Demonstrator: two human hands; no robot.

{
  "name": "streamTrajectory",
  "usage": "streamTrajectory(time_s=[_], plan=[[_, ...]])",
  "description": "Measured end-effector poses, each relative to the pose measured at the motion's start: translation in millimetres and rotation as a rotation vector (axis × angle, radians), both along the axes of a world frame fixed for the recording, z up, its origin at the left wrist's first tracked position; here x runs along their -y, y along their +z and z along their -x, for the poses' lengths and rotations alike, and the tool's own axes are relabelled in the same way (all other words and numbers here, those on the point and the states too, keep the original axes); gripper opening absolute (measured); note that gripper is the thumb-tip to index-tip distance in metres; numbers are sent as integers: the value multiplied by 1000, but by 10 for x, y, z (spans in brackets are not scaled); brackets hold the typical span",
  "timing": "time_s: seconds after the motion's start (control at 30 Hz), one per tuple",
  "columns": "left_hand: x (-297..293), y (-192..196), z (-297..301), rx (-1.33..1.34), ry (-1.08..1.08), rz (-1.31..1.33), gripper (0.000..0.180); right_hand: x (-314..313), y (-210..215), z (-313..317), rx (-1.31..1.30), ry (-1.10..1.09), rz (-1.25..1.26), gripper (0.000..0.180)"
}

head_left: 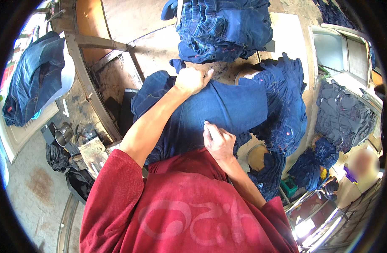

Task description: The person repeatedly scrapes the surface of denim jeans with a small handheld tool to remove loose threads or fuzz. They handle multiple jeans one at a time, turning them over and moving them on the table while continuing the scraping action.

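A blue denim garment, perhaps trousers, is spread over my lap, one broad leg-like part reaching right. My left hand is closed at the garment's far edge, its thumb sticking out to the right; the fingers seem to grip the cloth there, though the fingertips are hidden. Nearer to me, my right hand rests over the denim with thumb and forefinger pinched together. Whatever lies in that pinch, cloth or something small, is too small to make out.
Beyond my hands stands a tall pile of blue denim. More denim hangs in a heap at the right. Dark garments lie farther right, near another person. At left are a wooden frame, a metal mug and draped jeans.
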State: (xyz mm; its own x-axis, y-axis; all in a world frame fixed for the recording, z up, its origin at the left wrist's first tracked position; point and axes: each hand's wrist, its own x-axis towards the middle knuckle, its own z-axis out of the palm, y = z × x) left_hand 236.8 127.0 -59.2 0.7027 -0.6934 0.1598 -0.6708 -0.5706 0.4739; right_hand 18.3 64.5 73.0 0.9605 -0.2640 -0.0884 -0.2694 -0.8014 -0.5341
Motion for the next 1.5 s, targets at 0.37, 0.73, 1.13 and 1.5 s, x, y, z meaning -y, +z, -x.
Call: streamTrajectory(time_s=[0.37, 0.73, 1.13, 1.5], plan=[[-182, 565, 7, -190, 8, 124, 48, 159, 215, 23, 27, -283, -195, 19], [-1325, 1097, 1663, -19, 81, -67, 21, 117, -240, 57, 189, 77, 154, 20], [-1382, 1645, 1623, -212, 247, 266, 13, 728, -62, 179, -29, -172, -356, 22], [-424, 1518, 1790, -1081, 347, 385, 62, 795, 76, 169, -10, -152, -649, 24]])
